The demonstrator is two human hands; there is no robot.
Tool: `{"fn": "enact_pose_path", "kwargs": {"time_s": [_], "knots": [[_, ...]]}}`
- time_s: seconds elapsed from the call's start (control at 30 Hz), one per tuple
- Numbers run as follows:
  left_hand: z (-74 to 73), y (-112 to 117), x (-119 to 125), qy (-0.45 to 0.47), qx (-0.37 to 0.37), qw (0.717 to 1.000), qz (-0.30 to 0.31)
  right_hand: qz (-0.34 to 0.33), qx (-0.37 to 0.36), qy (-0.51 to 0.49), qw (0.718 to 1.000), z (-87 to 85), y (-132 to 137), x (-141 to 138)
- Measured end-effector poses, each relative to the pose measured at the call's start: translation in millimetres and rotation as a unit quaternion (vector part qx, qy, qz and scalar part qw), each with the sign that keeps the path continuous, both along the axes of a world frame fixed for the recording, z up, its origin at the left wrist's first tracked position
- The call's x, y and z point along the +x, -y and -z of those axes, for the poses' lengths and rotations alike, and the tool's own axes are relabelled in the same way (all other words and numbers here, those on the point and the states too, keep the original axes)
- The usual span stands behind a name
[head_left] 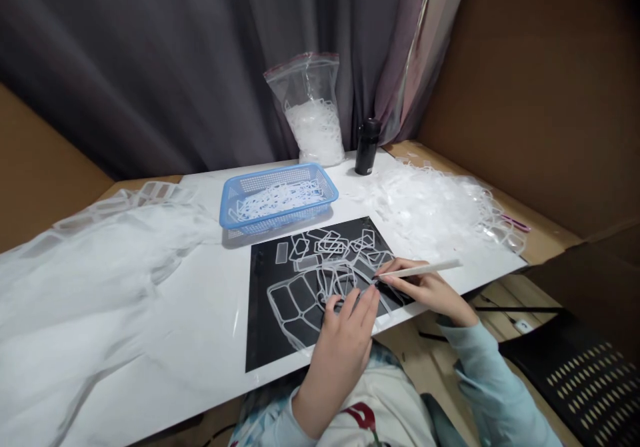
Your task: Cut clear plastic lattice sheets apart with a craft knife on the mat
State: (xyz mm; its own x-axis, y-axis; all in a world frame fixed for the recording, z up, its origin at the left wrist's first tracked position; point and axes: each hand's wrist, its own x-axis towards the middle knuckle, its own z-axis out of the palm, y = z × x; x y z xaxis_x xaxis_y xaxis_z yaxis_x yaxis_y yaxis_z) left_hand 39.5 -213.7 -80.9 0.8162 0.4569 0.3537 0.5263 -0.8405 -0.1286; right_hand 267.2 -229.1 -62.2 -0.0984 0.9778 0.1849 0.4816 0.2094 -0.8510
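Observation:
My right hand (425,287) grips a slim white pen-like tool (435,268). Its dark tip points down and left, close to the clear plastic frames on the black mat (263,340); whether that tip is a blade I cannot make out. My left hand (345,334) lies with fingers stretched and apart over the near edge of the frames, touching them. A joined sheet of clear plastic frames (300,315) spreads left of these fingers. Loose rectangular frames (333,242) are heaped on the mat beyond both hands.
A blue basket (280,224) of white frames stands behind the mat. Farther back are a filled zip bag (317,130) and a black bottle (367,147). Translucent frame sheets (90,280) cover the table's left; another pile (435,210) lies right, beside a purple tool (516,223).

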Motion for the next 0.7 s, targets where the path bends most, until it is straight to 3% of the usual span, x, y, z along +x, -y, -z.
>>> {"fn": "enact_pose_path", "kwargs": {"time_s": [0.37,0.7], "knots": [[1.8,0,1,-0.011,-0.007,1.0,-0.007,-0.055,0.031,0.042,0.997,-3.6,-1,4],[6.7,-1,4,0.003,0.017,1.0,-0.014,-0.076,0.144,0.224,0.961,-4.2,2,-11]]}}
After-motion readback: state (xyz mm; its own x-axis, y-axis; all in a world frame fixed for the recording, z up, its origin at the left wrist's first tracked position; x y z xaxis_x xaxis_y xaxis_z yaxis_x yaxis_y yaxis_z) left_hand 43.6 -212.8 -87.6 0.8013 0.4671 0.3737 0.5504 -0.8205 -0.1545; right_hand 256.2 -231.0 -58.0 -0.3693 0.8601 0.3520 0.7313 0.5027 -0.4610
